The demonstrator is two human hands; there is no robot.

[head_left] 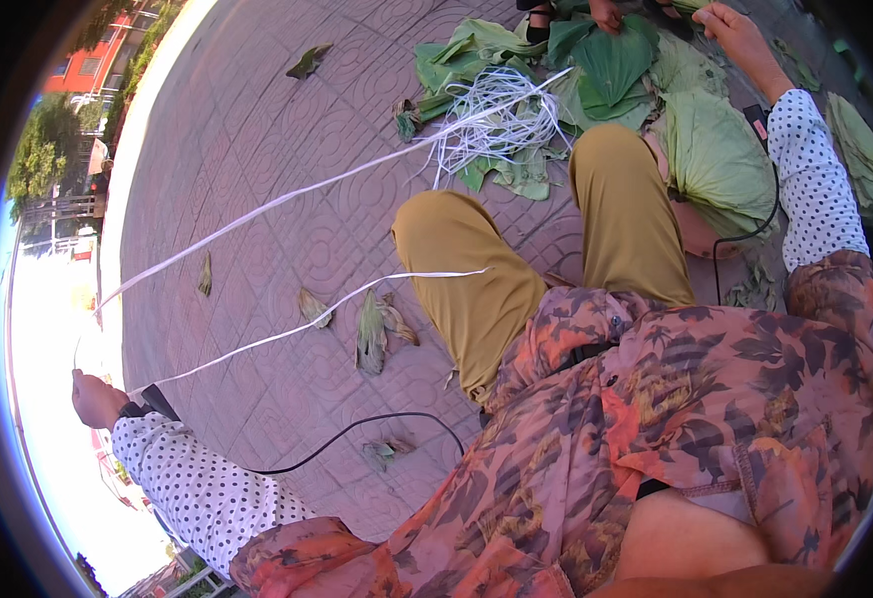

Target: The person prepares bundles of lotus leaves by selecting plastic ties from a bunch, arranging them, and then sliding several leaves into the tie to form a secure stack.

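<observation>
My left hand (97, 400) is stretched far out to the left, closed on a white plastic cord (287, 196). One length runs from it back to a tangled heap of the same cord (501, 115); a loose end lies across my left knee. At the upper right my right hand (741, 44) is closed at the pale green edge of a leaf (689, 5), partly cut off by the picture's rim. Large green leaves (611, 65) lie beneath and beside the cord heap, and a wide pale leaf (710, 149) lies right of my right knee.
Another person's hand (606, 14) and dark shoe (539, 25) show at the top, by the leaves. Dry leaf scraps (370, 334) lie on the patterned paving (257, 289). Black cables (356, 424) hang from devices at both my wrists. More leaves (860, 154) lie at the far right.
</observation>
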